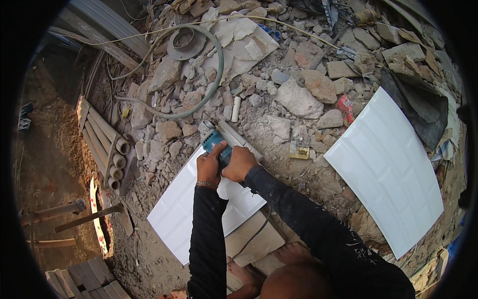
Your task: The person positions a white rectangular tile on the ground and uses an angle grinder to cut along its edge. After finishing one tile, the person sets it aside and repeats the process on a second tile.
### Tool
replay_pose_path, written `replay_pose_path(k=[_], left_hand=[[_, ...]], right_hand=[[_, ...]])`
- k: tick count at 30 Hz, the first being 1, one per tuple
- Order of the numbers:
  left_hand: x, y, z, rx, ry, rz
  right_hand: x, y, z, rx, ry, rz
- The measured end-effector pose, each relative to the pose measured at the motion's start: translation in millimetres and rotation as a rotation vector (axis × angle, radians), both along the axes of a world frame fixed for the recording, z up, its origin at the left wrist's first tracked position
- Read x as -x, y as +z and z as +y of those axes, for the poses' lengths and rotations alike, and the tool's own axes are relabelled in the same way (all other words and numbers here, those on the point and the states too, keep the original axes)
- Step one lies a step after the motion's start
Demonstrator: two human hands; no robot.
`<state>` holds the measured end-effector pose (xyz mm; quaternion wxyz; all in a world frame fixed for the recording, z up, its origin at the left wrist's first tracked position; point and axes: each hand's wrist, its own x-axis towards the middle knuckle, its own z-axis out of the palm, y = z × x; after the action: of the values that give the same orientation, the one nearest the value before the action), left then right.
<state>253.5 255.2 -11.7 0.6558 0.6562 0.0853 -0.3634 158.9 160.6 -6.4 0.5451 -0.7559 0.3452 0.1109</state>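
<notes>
Both my hands are wrapped around a teal angle grinder [213, 141], whose metal head points away from me. My left hand [209, 168] grips the left side of its body, with the thumb on top. My right hand [239, 163] closes around the rear part. Beneath lies a white glossy tile [175, 213] with a raised brick pattern, tilted in view and partly hidden by my left arm. The grinder's head is at the tile's far corner; whether the disc touches it I cannot tell. A dark cord [255, 234] runs back over a beige slab [266, 238].
A second white tile [386, 172] lies on the right. Broken rubble [298, 99] spreads ahead, with a green hose [219, 70] curving over it. Bundled pipes [102, 142], a hoe-like tool [94, 218] and stacked bricks [82, 279] are on the left. My bare feet [294, 253] are close to the slab.
</notes>
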Motion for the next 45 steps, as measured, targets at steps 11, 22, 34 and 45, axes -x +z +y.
replay_pose_path(k=[11, 22, 34, 45], left_hand=[[-2, 0, 1, 0.034, -0.008, 0.026], [1, 7, -2, -0.066, 0.059, 0.040], [6, 9, -5, -0.166, 0.073, -0.023], [13, 10, -4, -0.151, 0.089, -0.057]], right_hand=[[-1, -3, 1, 0.003, 0.002, -0.001], [2, 5, 2, -0.011, -0.010, 0.030], [4, 6, 0, -0.041, 0.001, 0.047], [8, 5, 2, -0.025, 0.003, 0.048]])
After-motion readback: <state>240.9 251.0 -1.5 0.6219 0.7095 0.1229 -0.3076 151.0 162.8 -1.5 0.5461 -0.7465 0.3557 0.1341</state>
